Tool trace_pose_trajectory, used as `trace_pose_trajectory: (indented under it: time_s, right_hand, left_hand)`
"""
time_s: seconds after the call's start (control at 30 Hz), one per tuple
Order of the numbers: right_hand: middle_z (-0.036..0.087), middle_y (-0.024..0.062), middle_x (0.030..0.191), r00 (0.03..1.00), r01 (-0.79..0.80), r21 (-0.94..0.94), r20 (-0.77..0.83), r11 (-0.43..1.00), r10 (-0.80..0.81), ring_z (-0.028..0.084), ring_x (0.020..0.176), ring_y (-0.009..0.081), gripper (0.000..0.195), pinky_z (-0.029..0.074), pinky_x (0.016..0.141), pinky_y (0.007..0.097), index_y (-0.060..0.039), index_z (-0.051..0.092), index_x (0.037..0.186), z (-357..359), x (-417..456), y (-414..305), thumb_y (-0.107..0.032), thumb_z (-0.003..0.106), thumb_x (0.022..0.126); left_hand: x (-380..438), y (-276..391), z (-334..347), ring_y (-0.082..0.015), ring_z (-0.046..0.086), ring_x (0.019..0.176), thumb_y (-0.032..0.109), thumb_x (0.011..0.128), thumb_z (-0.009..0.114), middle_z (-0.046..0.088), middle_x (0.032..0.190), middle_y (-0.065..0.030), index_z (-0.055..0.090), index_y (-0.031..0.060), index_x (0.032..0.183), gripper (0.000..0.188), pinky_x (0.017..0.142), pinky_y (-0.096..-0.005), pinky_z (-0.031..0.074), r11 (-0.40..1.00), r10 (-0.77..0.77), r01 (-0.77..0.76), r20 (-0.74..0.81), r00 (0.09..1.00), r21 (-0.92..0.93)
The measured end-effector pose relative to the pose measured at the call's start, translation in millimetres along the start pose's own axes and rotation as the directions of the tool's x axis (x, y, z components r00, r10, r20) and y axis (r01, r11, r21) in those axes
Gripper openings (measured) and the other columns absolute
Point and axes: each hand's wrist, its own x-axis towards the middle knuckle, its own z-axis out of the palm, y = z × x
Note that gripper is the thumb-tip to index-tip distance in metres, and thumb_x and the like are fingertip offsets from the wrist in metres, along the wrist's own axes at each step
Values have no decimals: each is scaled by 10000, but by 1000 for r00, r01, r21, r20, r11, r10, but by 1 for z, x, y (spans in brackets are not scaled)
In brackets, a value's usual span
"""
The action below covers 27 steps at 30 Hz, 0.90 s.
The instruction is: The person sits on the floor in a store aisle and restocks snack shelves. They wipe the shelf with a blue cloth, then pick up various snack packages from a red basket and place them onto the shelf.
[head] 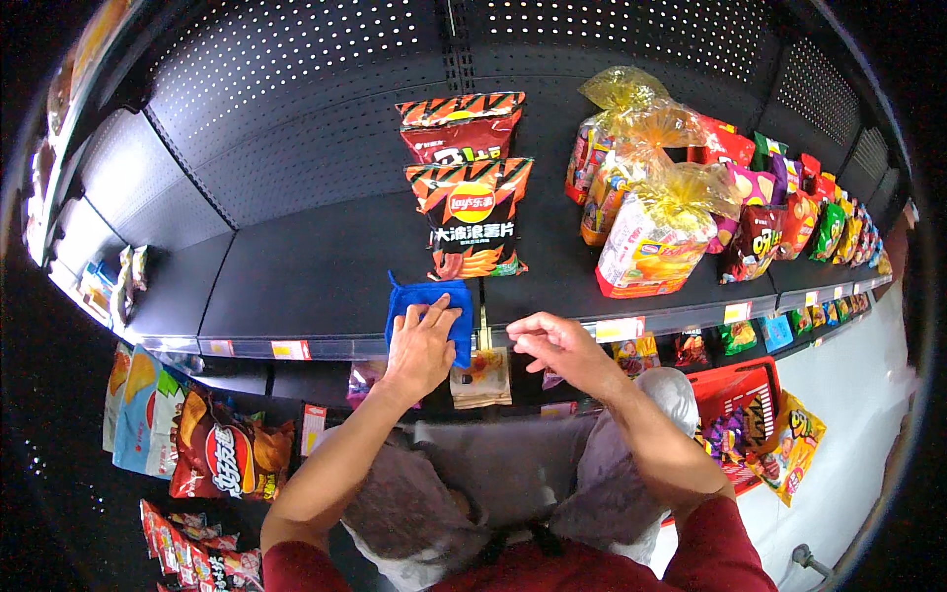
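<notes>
My left hand lies on a folded blue cloth at the shelf's front edge, palm down with the fingers over it. Part of the cloth hangs past the edge. To its right, my right hand hovers by the shelf lip, fingers loosely bent and holding nothing. Just behind the cloth stands a black-and-orange bag of Lay's chips. Another chip bag, dark red with an orange striped top, is behind that one. Both rest on the black metal shelf.
Multipacks in yellow film and rows of snack bags fill the shelf's right side. Price tags line its edge. Below stand a red basket with snacks at right and large chip bags at left.
</notes>
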Motion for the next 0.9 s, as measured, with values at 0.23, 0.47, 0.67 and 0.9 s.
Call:
trace_pose_trajectory:
  time_s: [0.23,0.47,0.67,0.9]
  right_hand:
    - [640,30,932,999,38,-30,3,999,-38,597,821,87,263,551,660,271,-26,617,1084,-5,-11,-2,-254,562,964]
    - [642,13,936,998,64,-224,12,973,-63,578,814,66,231,526,679,243,-35,632,1078,-7,-17,-13,-220,536,978]
    - [675,84,943,998,61,-155,-18,986,-64,633,819,162,241,508,691,319,-20,632,1032,-7,-24,-20,-238,581,943]
    - [658,75,926,994,101,-144,-25,984,-106,611,804,138,221,493,652,285,-16,644,1016,-5,-31,-22,-214,581,942]
  left_hand:
    - [5,13,11,-350,356,1320,87,772,584,367,1470,-133,373,113,1435,696,1071,-480,312,992,71,-73,20,997,101]
    - [-7,5,5,-323,282,1390,109,818,563,290,1525,-116,299,153,1477,711,1098,-509,265,986,41,-59,116,992,153]
    - [-14,-18,-4,-335,259,1409,125,832,550,247,1545,-125,251,166,1496,729,1103,-533,264,984,-50,21,163,985,176]
    - [-25,-66,-9,-385,267,1395,137,808,532,243,1542,-156,238,165,1502,753,1110,-513,270,961,-239,212,155,959,175]
